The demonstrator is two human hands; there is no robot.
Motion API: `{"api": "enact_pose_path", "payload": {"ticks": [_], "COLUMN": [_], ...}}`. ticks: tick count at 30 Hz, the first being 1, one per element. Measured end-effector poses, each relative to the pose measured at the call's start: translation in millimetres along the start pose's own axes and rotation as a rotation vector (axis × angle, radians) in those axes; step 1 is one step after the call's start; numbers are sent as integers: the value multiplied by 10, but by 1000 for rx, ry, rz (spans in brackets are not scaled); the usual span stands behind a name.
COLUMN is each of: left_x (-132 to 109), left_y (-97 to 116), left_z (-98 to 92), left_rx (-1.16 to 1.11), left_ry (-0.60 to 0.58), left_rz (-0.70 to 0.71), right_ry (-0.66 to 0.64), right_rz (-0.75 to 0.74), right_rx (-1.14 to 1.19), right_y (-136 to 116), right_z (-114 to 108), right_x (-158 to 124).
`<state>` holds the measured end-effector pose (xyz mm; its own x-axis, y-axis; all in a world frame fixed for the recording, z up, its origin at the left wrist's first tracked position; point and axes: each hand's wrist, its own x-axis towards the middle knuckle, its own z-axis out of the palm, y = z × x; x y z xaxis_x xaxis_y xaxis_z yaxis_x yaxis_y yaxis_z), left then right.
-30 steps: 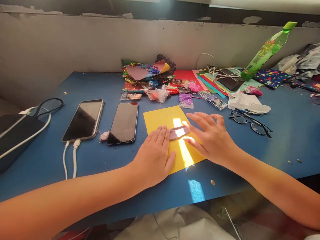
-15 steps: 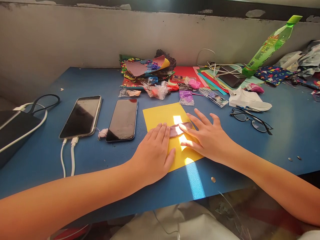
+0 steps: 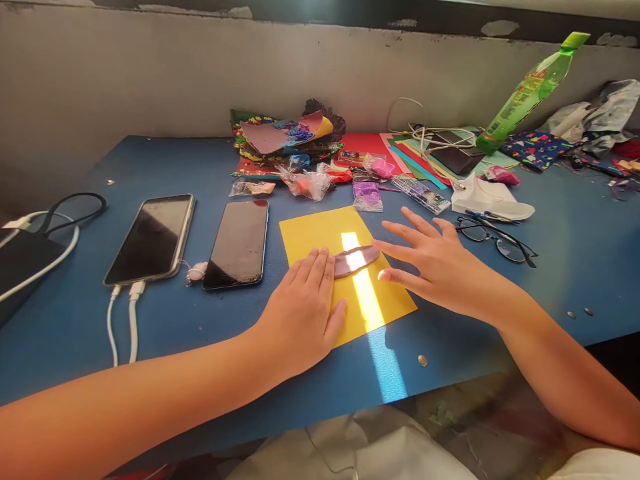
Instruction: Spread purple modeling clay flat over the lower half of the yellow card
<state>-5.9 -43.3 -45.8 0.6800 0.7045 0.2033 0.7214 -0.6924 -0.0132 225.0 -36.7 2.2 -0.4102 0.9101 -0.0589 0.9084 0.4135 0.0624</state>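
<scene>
On the paper [image 3: 320,227] lay the strip [image 3: 357,260]; at its nine o'clock the left hand [image 3: 303,307] rested flat, at three the right hand [image 3: 435,260] was spread, neither grip closed around anything. A left-hand slip risked smearing the strip or skewing the paper.

The left grip [image 3: 303,310] and the right grip [image 3: 435,267] are bare human hands, with slim fingers tapering toward the tips; the right thumbnail [image 3: 384,275] looks pale and bright. The left forearm [image 3: 175,387] and right forearm [image 3: 565,353] are uncovered too, each broadening smoothly from a narrower wrist. At the lap is creased, pale grey-beige cloth [image 3: 380,447], crossed by a thin cord [image 3: 316,445]; whether it is clothing is unclear.
</scene>
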Motion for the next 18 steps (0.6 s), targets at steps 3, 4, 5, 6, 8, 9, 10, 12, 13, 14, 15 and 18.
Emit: {"api": "enact_pose_path", "payload": {"ticks": [3, 4, 5, 6, 8, 9, 10, 12, 13, 14, 15, 18], "left_x": [-7, -8, -9, -9, -7, -7, -6, -5, -5, -5, -4, -1], "left_y": [-8, -10, -11, -12, -13, -13, -13, -13, -14, -14, -15, -14], "left_z": [16, 18, 19, 20, 19, 18, 18, 18, 19, 20, 22, 28], "left_rx": [10, 19, 30, 41, 58, 62, 63, 63, 62, 59, 56, 55], "left_ry": [19, 26, 32, 39, 53, 57, 57, 52, 50, 51, 56, 86], "left_rz": [-1, 2, 7, 13, 26, 30, 32, 29, 28, 27, 28, 36], "right_ry": [-34, -53, -66, -72, -79, -82, -84, -82, -79, -69, -52, 4], "right_rz": [-8, -9, -6, 1, 16, 21, 25, 21, 16, 17, 25, 73], "right_rx": [0, 2, 3, 2, 1, 1, 4, 34, 66, 106, 145, 202], "right_y": [9, 3, -5, -13, -24, -25, -20, 11, 38, 71, 107, 192], "right_z": [-4, -1, 2, 5, 9, 9, 8, -1, -8, -18, -28, -55], "right_x": [-5, -4, -3, -1, 0, -1, -2, -2, -1, 1, 5, 13]}}
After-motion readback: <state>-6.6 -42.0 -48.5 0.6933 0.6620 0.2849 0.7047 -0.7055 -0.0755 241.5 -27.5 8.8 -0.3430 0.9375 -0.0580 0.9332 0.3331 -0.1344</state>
